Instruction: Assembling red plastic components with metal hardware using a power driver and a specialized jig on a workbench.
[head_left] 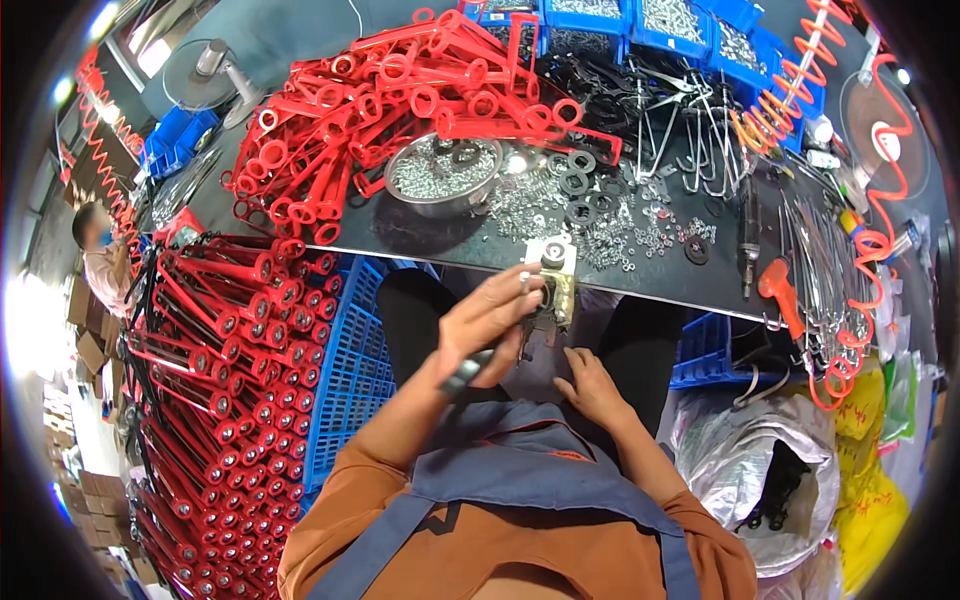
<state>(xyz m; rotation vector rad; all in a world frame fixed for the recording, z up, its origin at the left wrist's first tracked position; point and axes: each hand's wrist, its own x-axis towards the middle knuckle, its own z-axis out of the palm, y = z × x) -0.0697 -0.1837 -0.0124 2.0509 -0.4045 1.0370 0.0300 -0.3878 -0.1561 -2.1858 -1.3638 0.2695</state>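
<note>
At the near edge of the table, a small metal fixture [565, 298] carries a dark ring-shaped part [553, 256] on a pale plate. My left hand [490, 322] reaches it from the left, its fingers pressed together and bent against the fixture's side. Whatever lies between those fingers and the thumb is too hidden to name. A dark band [466, 372] crosses that wrist. Lower and to the right, above my lap, my right hand [597, 388] holds nothing, with thumb and fingers apart.
Red metal frames [400, 90] pile up behind a steel bowl of small screws [440, 195]. Loose nuts and black rings [580, 185] lie around it. A power screwdriver [749, 235] and an orange-handled tool [780, 290] sit at right. Stacked red parts [230, 400] fill the left, beside a blue crate [350, 370].
</note>
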